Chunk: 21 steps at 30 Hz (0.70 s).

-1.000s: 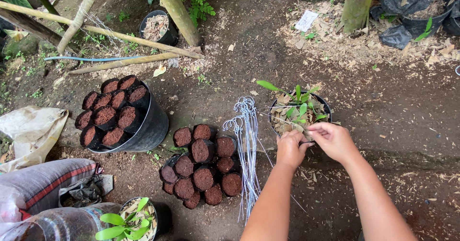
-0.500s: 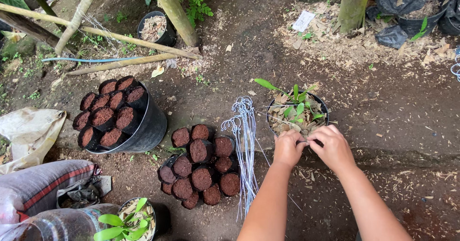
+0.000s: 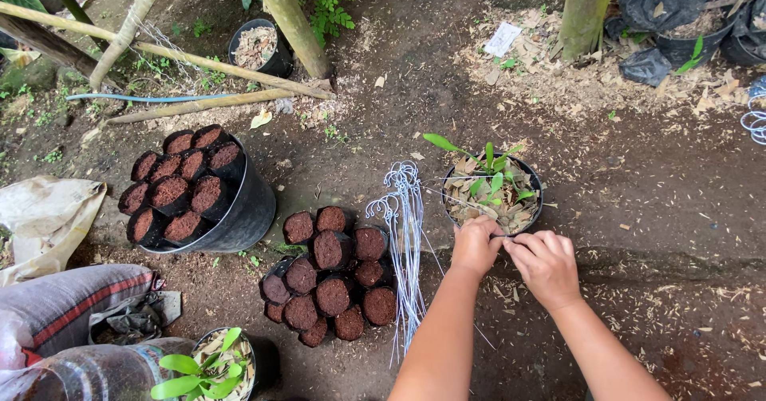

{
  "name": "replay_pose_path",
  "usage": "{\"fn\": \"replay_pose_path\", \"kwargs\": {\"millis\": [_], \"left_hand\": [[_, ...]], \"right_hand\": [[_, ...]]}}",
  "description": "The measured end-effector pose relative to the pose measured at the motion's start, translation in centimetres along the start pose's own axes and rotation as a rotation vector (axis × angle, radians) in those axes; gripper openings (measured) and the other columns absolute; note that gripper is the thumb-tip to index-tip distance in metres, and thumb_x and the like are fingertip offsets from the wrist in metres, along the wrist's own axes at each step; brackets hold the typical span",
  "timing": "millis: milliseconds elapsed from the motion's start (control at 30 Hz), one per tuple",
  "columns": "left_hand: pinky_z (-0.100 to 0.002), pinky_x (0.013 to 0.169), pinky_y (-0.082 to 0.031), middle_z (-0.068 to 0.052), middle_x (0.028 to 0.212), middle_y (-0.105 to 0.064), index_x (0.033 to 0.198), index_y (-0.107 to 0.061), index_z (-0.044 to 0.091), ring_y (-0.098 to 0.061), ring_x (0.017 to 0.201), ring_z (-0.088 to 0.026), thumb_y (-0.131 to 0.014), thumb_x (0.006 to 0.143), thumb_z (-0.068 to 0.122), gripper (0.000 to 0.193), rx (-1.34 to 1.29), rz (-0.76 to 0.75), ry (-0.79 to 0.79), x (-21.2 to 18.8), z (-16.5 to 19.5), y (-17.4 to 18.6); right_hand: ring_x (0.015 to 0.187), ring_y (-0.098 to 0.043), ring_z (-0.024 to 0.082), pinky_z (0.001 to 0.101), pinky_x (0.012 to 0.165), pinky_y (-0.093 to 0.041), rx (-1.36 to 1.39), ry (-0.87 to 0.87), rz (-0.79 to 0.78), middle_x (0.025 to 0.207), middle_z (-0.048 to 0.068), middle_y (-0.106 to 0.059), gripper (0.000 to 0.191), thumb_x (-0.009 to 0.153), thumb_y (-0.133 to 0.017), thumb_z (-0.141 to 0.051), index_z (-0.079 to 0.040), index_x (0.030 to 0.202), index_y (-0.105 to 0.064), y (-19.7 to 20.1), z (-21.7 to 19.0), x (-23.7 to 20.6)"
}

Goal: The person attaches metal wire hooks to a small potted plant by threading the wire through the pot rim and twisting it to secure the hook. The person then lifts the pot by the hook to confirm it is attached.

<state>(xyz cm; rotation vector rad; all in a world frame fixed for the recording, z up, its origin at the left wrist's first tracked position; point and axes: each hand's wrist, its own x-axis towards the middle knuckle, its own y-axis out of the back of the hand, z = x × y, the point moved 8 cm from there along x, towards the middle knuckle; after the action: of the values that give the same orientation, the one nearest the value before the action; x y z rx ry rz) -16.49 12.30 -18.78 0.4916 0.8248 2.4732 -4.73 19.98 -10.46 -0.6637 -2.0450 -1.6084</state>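
Bare dirt yard, wood chips and dry leaves scattered — both hands at a black plastic pot (image 3: 533,209).
Left hand (image 3: 476,245) and right hand (image 3: 546,264) curl closed on its 6 o'clock rim; at 9 o'clock, thin wire hooks (image 3: 403,233) and round, crumbly coir-filled pots (image 3: 331,273).

Wire bundle (image 3: 404,233), coir pots (image 3: 331,277) (some bucketed)
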Motion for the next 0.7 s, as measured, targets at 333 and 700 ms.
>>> {"fn": "replay_pose_path", "kwargs": {"millis": [333, 700], "left_hand": [[-0.058, 0.101, -0.045, -0.003, 0.098, -0.073, 0.085, -0.077, 0.012, -0.065, 0.105, -0.029, -0.080, 0.077, 0.012, 0.008, 0.055, -0.001, -0.022, 0.5, -0.6, -0.3], [-0.043, 0.094, -0.053, -0.006, 0.103, -0.074, 0.094, -0.079, 0.013, -0.066, 0.105, -0.031, -0.077, 0.078, 0.007, 0.018, 0.140, -0.084, -0.079, 1.2, -1.3, -0.6]], "right_hand": [[0.105, -0.061, 0.025, 0.0415, 0.089, -0.052, 0.228, -0.091, -0.111, 0.104, 0.001, -0.066, 0.013, 0.074, -0.082, -0.023, -0.013, 0.082, -0.078, -0.9, 1.9, 2.1], [0.103, -0.063, 0.029, 0.0424, 0.088, -0.054, 0.280, -0.235, -0.356, 0.097, 0.005, -0.072, 0.030, 0.068, -0.087, -0.020, -0.006, 0.090, -0.072, -4.8, 4.2, 2.9]]}}
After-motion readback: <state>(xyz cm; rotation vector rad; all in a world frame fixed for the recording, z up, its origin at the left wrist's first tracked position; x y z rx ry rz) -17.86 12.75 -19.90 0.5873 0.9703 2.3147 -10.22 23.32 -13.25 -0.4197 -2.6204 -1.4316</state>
